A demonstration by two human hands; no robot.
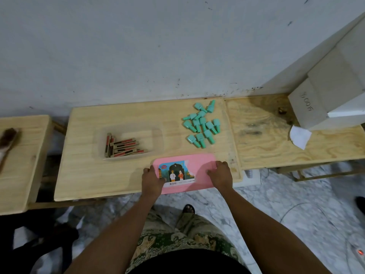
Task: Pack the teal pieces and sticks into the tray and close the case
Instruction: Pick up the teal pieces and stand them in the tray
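A flat pink case [199, 165] with a picture label lies closed at the front edge of the light wooden table [122, 119]. My left hand [153, 179] grips its left end and my right hand [220, 176] grips its right end. Several teal pieces [202, 125] lie in a loose heap behind the case, to the right. A clear plastic tray [158, 139] sits behind the case to the left and holds several brown sticks with red and black bands [121, 147].
A second plywood table [276, 135] adjoins on the right, carrying white boxes [325, 91] and a crumpled paper [299, 136]. Another table on the left holds a brush [7, 143]. A wall runs right behind the tables. My feet stand on the marble floor below.
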